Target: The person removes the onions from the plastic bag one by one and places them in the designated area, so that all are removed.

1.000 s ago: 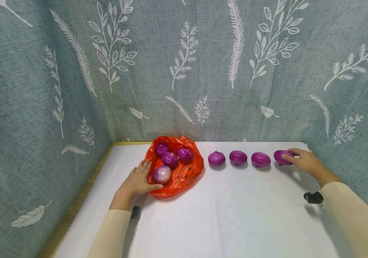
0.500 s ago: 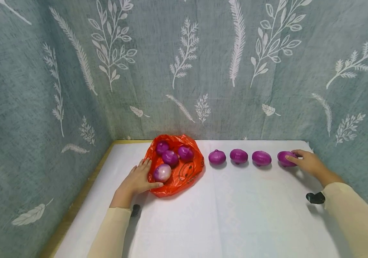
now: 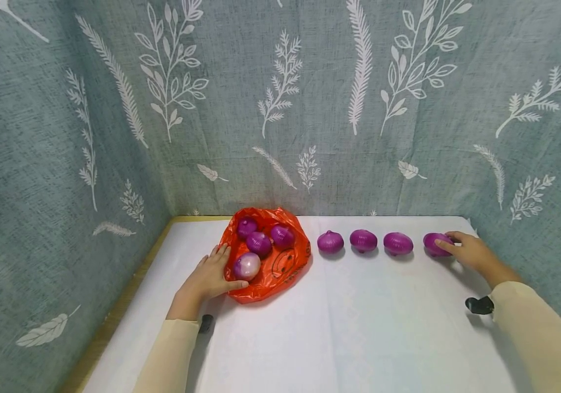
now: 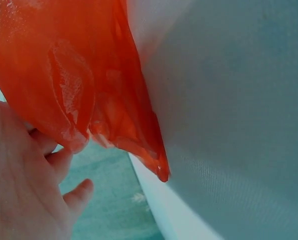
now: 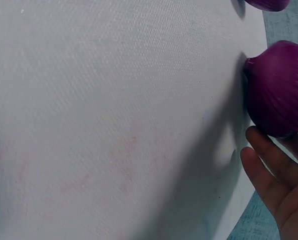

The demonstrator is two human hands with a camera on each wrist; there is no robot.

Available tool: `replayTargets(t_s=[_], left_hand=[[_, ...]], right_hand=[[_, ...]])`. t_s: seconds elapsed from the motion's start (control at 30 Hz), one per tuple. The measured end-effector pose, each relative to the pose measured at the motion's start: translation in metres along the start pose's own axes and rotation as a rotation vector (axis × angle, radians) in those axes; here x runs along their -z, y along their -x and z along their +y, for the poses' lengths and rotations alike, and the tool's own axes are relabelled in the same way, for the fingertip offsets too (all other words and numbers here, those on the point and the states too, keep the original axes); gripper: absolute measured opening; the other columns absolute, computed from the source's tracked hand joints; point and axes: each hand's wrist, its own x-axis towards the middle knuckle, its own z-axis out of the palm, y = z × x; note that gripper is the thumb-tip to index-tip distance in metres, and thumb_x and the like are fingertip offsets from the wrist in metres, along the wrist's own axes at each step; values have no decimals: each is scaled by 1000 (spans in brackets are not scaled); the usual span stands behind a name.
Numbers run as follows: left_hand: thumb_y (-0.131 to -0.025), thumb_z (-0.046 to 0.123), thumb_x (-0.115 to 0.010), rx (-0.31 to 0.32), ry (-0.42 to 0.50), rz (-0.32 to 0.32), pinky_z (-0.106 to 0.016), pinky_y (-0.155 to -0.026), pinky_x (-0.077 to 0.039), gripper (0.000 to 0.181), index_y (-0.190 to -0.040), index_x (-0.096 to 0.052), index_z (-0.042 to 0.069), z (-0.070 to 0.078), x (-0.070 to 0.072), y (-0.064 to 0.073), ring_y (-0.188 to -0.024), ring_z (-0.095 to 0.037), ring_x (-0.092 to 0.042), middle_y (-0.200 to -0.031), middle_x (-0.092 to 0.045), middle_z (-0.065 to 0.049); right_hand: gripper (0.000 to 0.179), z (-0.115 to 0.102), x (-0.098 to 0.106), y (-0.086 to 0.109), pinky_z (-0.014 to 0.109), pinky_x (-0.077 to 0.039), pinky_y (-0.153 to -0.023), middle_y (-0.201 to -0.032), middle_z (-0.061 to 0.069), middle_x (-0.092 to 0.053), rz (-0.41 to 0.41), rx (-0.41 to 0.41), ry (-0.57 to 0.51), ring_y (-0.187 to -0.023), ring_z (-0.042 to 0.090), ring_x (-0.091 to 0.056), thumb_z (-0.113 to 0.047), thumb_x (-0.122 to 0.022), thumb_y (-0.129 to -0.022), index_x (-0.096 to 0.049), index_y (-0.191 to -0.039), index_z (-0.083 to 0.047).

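My right hand [image 3: 474, 255] holds a purple onion [image 3: 435, 244] at the right end of a row, thumb on its near side and fingers at its back. In the right wrist view that onion [image 5: 281, 90] sits on the white surface with its stub pointing sideways, fingertips at its lower side. At the left, my left hand [image 3: 208, 277] rests spread against the rim of a red plastic bag [image 3: 285, 270], its thumb along the front edge. Inside the bag lie several purple onions; a paler, partly white onion [image 3: 247, 266] is nearest that hand.
Three more purple onions, the left [image 3: 330, 242], middle [image 3: 363, 240] and right [image 3: 398, 243] ones, stand spaced out beside the bag. A white cloth [image 3: 339, 327] covers the table. Leaf-patterned grey-green curtain [image 3: 241, 109] closes off the back and both sides.
My right hand has shifted slightly to the right with the end onion, widening its gap to the neighbouring one. The left hand and the bag have stayed put.
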Motion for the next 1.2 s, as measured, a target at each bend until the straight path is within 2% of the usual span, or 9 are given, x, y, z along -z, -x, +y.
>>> replayTargets(t_s=[0.2,0.5,0.93,1.2], left_hand=[[-68,78,-64,3,8,-7,-59,-114,-11,122,-153,-23,0,0,4,-1,-145,-40,-11,-158,-21,-21],[-68,82,-60,-13,-1,-2,-59,-114,-11,124,-154,-22,1,-1,7,-5,-145,-39,-10,-158,-20,-20],[-68,80,-62,6,7,-22,-58,-114,-10,123,-154,-22,2,2,5,-2,-145,-40,-9,-158,-19,-19],[-71,75,-65,20,18,-28,-59,-114,-9,119,-154,-21,2,1,0,-2,-145,-40,-8,-159,-18,-20]], right_hand=[[78,3,0,-2,72,-32,-95,-134,42,-40,-3,14,-1,-122,61,-34,-54,-47,-98,-39,-137,13],[84,4,2,-6,73,-29,-96,-138,42,-34,-29,-19,-19,-125,61,-30,-58,-47,-97,-34,-140,13],[81,8,0,-1,68,-35,-95,-137,40,-39,-43,15,-1,-123,59,-37,-55,-48,-97,-38,-138,14],[92,-1,-9,-3,63,-42,-93,-140,40,-35,-42,11,-65,-117,55,-49,-52,-62,-91,-25,-146,12]])
